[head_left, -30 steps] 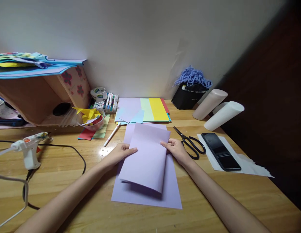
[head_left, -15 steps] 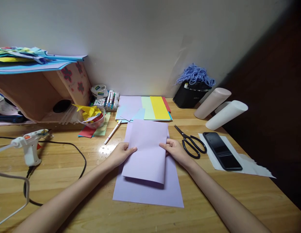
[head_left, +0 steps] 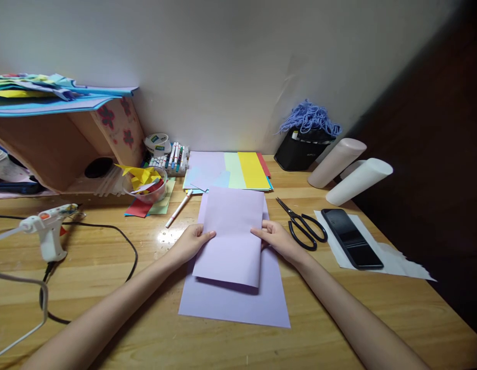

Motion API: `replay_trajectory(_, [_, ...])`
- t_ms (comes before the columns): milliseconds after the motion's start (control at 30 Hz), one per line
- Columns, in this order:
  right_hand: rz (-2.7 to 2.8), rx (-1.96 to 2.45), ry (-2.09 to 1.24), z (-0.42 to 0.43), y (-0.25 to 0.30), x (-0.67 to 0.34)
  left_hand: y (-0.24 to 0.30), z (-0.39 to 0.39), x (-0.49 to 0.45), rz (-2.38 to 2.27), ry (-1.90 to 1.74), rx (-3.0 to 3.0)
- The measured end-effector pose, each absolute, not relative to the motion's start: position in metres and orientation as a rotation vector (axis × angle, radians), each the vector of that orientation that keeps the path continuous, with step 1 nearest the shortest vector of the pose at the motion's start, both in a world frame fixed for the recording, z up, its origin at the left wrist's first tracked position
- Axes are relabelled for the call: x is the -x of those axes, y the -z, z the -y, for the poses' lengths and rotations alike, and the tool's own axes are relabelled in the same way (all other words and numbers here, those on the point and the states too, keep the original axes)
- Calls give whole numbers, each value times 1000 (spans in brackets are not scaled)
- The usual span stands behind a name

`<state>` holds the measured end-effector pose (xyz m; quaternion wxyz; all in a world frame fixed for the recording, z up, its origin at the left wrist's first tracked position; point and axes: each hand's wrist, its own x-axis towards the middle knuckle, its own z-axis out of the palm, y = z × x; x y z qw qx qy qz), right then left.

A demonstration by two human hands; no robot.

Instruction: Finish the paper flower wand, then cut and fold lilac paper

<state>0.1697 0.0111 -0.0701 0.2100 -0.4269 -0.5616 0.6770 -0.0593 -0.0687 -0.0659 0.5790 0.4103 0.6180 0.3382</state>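
A folded sheet of lilac paper (head_left: 231, 241) is held between my two hands, slightly raised over a larger lilac sheet (head_left: 238, 308) that lies flat on the table. My left hand (head_left: 192, 242) pinches its left edge, thumb on top and fingers curled beneath. On the opposite edge, my right hand (head_left: 274, 237) grips in the same way, its fingers partly hidden behind the paper. Black-handled scissors (head_left: 302, 223) rest just right of my right hand. A white marker (head_left: 179, 208) lies beyond my left hand.
Stacked coloured paper (head_left: 234, 172) lies against the wall. At left are a glue gun (head_left: 49, 231) with its cord, a cardboard box (head_left: 122, 133) and a plastic bowl (head_left: 151, 195) of scraps. A phone (head_left: 351, 239), white rolls (head_left: 359, 181) and a black holder (head_left: 302, 151) with blue yarn stand right.
The folded lilac paper has shifted very slightly left, with my right hand moving along with it. Both hands keep their hold.
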Motion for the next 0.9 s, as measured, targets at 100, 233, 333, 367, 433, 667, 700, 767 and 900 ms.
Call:
replay_trajectory(100, [1553,1212,-1858,-11,72,-169,67,68,60,-1461,-788,-970])
replay_trajectory(233, [1575,1163,-1840,-11,72,-172,69,68,60,-1481,-789,-983])
replay_trajectory(333, [1620,1090,-1928,-10,70,-174,68,68,59,-1480,-811,-960])
replay_trajectory(367, [1624,1092,-1950,-10,70,-174,68,68,59,-1476,-816,-952])
replay_trajectory(433, [1612,1134,-1936,-9,70,-173,67,68,58,-1480,-822,-944])
replay_trajectory(667, [1530,1190,-1763,-12,75,-171,63,69,59,-1431,-791,-958])
replay_trajectory(700, [1518,1182,-1755,-12,76,-172,63,69,60,-1427,-779,-968])
replay_trajectory(767, [1493,1167,-1758,-12,75,-172,63,69,61,-1462,-770,-989])
replay_trajectory(900, [1501,1119,-1868,-10,73,-173,65,68,61,-1529,-776,-1013])
